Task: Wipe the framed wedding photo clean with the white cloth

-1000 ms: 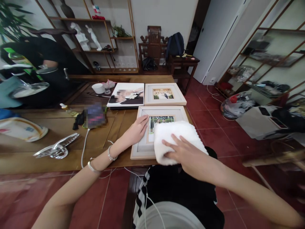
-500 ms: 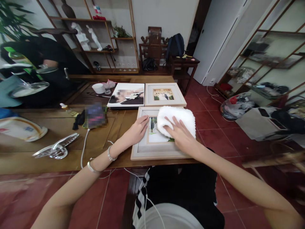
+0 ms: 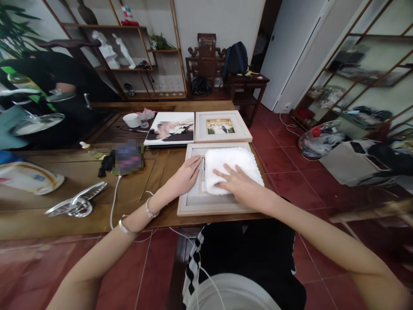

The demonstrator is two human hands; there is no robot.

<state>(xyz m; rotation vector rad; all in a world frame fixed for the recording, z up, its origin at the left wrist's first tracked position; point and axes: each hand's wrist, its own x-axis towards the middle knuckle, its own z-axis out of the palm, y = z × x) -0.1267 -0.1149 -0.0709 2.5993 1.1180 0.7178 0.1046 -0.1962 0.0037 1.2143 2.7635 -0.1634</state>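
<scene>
A pale wooden picture frame lies flat at the table's near right edge. My left hand rests on its left side, fingers extended together, fingertips near the inner mat's edge. Spread over the middle of the frame is a white fluffy cloth, hiding most of the picture. Only a narrow strip of the photo shows at the left. My right hand lies on top of the cloth with its fingers spread and pressing down; the thumb is partly hidden.
Behind lie a second framed photo and a white-edged photo panel. To the left are a silver winged ornament, a blurred dark pouch, a white cable and a white cup. Another person's arm shows far left.
My right hand and the white cloth have slid left and slightly nearer to me, covering more of the photo. My left hand stays in place on the frame.
</scene>
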